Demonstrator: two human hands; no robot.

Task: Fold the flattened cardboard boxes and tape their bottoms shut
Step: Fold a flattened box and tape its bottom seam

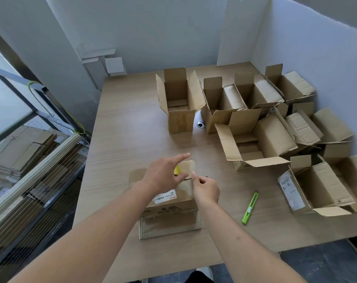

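Corrugated brown cardboard box (pixel 169 201) is lying under my flat, relaxed left hand (pixel 165 172); my right hand (pixel 206 188) is pinching clear tape (pixel 190 180).

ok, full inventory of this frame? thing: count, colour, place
upside-down cardboard box: one, brown, near table edge, under both hands
open assembled cardboard boxes: about eight, brown, far and right side of table
yellow tape dispenser: one, on the upside-down box, mostly hidden by left hand
green utility knife: one, on table right of that box
wooden table: one, light brown
flat cardboard stack: brown, lower left behind railing
left hand: fingers straight, over the tape
right hand: pinching at the box top, probably a tape end
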